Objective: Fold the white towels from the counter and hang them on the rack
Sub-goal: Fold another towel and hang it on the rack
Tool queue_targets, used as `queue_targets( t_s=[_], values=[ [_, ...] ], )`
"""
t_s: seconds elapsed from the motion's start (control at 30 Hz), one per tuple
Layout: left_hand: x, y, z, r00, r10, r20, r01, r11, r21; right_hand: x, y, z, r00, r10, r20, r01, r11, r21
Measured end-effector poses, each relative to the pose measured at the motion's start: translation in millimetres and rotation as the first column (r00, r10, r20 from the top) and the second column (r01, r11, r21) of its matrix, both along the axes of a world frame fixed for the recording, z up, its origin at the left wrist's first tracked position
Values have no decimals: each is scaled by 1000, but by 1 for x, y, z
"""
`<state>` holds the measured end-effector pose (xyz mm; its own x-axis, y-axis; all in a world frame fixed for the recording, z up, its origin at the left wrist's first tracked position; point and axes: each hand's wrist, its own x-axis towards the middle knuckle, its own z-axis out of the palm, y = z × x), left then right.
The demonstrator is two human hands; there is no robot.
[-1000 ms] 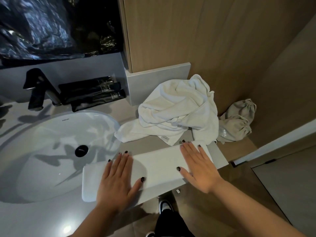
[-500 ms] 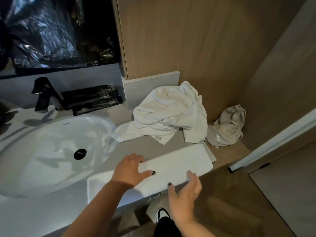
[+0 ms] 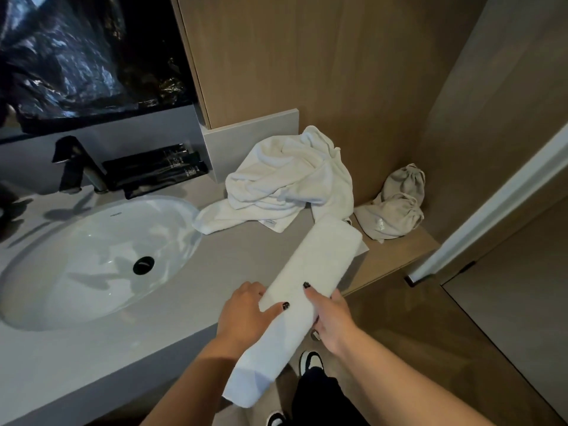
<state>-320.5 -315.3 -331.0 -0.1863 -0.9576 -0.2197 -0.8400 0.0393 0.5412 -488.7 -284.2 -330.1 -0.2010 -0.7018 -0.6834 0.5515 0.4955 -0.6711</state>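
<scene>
A long folded white towel (image 3: 310, 281) is lifted off the grey counter (image 3: 190, 290) and slants from near the counter's right end down toward me. My left hand (image 3: 246, 315) grips its middle from the left, thumb on top. On the other side my right hand (image 3: 333, 318) grips the same towel, thumb laid over it. A crumpled pile of white towels (image 3: 289, 182) lies at the back of the counter against the wood wall. No rack is in view.
A white oval sink (image 3: 92, 259) with a black faucet (image 3: 76, 167) fills the counter's left. Black toiletry tubes (image 3: 156, 170) lie behind it. Two beige drawstring bags (image 3: 396, 204) sit on a lower wood ledge at right. A white door frame (image 3: 491, 204) stands to the right.
Both hands went from pressing flat on the folded towel to gripping it. The towel has been lifted off the counter edge and turned from crosswise to pointing away from me.
</scene>
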Motion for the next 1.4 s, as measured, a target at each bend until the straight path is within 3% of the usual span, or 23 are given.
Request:
queue_targets(
  t_s=[0.07,0.13,0.23,0.33,0.43,0.6,0.67,0.83,0.93,1.03,1.13,1.3,1.4],
  values=[
    [-9,9,2,998,16,-65,-15,1000,25,-13,5,6,989,69,-129,-75,996,-42],
    [-21,16,6,968,98,-230,-80,993,87,-28,11,14,964,132,-232,-157,983,-94],
    [-45,19,21,823,248,-511,-123,956,267,-56,21,29,894,254,-368,-338,923,-184],
    [-75,13,46,646,339,-685,-13,901,434,-89,32,45,815,362,-452,-501,832,-237],
    [-109,10,67,475,399,-785,114,856,504,-128,44,60,784,437,-440,-592,740,-319],
    [-184,29,99,262,478,-838,54,860,507,-197,69,91,728,497,-471,-676,634,-376],
    [-215,41,111,222,465,-857,69,869,489,-224,78,101,706,493,-508,-696,616,-369],
    [-273,67,136,246,383,-890,-10,920,393,-291,89,133,718,337,-609,-636,673,-377],
    [-297,76,145,438,242,-866,-115,970,213,-323,90,173,696,133,-705,-585,675,-450],
    [-318,87,155,629,64,-775,-170,984,-57,-344,94,213,521,9,-853,-736,511,-444],
    [-335,98,163,677,-89,-731,-160,951,-265,-351,96,231,281,-108,-954,-874,382,-301],
    [-345,101,160,728,-69,-683,-210,925,-317,-353,94,222,151,-203,-968,-936,287,-206],
    [-346,104,157,741,-13,-671,-237,930,-279,-351,92,215,140,-271,-952,-944,252,-211]
  ],
)
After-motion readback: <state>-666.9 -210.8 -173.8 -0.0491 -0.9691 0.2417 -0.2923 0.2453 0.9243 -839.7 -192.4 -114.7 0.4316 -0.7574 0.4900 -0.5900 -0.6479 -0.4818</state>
